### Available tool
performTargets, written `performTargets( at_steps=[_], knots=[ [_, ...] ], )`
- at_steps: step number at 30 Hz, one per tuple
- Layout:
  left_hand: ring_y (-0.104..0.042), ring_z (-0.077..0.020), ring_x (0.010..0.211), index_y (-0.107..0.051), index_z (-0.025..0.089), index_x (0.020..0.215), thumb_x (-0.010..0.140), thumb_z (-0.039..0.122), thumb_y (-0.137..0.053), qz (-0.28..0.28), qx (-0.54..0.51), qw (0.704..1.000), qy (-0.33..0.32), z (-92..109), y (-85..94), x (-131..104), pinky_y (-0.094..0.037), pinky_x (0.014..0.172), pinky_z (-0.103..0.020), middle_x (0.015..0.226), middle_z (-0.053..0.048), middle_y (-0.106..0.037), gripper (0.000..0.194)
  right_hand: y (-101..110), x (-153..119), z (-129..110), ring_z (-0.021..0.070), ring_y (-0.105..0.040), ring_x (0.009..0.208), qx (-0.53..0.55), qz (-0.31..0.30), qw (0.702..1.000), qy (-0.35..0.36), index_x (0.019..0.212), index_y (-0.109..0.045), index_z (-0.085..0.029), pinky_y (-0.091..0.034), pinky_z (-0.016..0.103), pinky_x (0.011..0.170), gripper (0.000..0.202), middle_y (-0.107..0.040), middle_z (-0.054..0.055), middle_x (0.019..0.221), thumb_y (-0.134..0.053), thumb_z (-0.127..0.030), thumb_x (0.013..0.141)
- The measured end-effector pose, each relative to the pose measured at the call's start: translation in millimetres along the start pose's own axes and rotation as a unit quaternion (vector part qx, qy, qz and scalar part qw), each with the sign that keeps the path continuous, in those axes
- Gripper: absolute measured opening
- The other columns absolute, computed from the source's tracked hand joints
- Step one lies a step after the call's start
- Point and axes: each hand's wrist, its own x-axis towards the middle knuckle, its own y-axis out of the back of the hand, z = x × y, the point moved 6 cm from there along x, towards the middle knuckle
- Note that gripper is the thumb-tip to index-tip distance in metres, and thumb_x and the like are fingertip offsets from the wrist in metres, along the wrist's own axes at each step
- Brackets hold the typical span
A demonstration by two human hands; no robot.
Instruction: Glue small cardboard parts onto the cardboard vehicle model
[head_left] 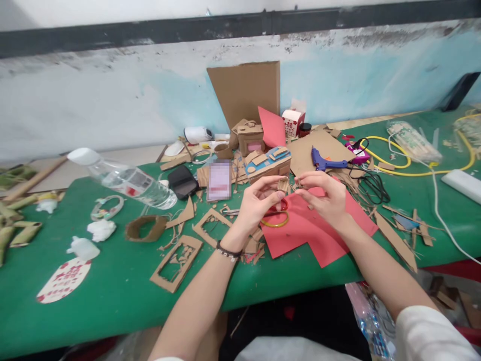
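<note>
My left hand [263,196] is closed, its thumb and fingers pinching a small piece of ribbed cardboard [283,185]. Close on its right, my right hand [323,194] has thumb and fingertips drawn together near the same piece; what lies between them is too small to make out. Both hands are above a sheet of red paper [293,235]. Scissors with red and yellow handles [277,223] lie under my left hand, partly hidden by it. Just behind the hands is a small cardboard model with a blue top [267,161].
A blue glue gun [326,161] lies behind my right hand. To the left are a tilted clear bottle [126,180], a black phone-like object [183,181] and cut cardboard frames [176,263]. A yellow cable [424,173] and a white power strip [462,184] are at right.
</note>
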Motion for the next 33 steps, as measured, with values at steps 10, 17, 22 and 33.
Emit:
performTargets(
  at_steps=[10,17,22,33],
  knots=[
    [-0.064,-0.0082,0.051,-0.081,0.023,0.123,0.080,0.041,-0.101,-0.009,-0.028,1.000,0.008,-2,-3.3,-1,-0.060,0.056,-0.024,0.092,-0.002,-0.079,0.051,-2,-3,-6,0.0248,-0.086,0.103,-0.043,0.017,0.999,-0.001,0.105,-0.081,-0.034,-0.072,0.038,0.077,0.006,-0.089,0.004,0.115,-0.084,-0.035,0.099],
    [-0.067,-0.0119,0.054,-0.080,0.023,0.124,0.082,0.043,-0.099,-0.024,-0.008,1.000,0.016,-3,-4.7,-3,-0.060,0.056,-0.026,0.088,-0.004,-0.081,0.051,-4,-5,-3,0.0272,-0.085,0.107,-0.051,0.008,0.999,-0.012,0.104,-0.082,-0.034,-0.073,0.045,0.091,0.006,-0.089,0.003,0.112,-0.081,-0.040,0.101],
    [-0.068,-0.0125,0.054,-0.080,0.023,0.122,0.082,0.042,-0.099,-0.031,-0.011,0.999,0.013,0,-7.1,-3,-0.060,0.056,-0.025,0.082,-0.001,-0.078,0.048,-4,-5,-6,0.0236,-0.085,0.093,-0.051,0.027,0.998,-0.022,0.106,-0.083,-0.033,-0.072,0.038,0.076,0.009,-0.089,0.003,0.108,-0.081,-0.041,0.102],
    [-0.070,-0.0102,0.051,-0.077,0.021,0.119,0.079,0.041,-0.101,-0.036,-0.021,0.999,0.009,3,-10.5,-2,-0.061,0.056,-0.024,0.099,-0.003,-0.081,0.050,-6,-9,-1,0.0234,-0.085,0.094,-0.042,0.020,0.998,-0.047,0.110,-0.084,-0.032,-0.073,0.037,0.075,0.017,-0.089,0.004,0.110,-0.080,-0.046,0.101]
  ],
)
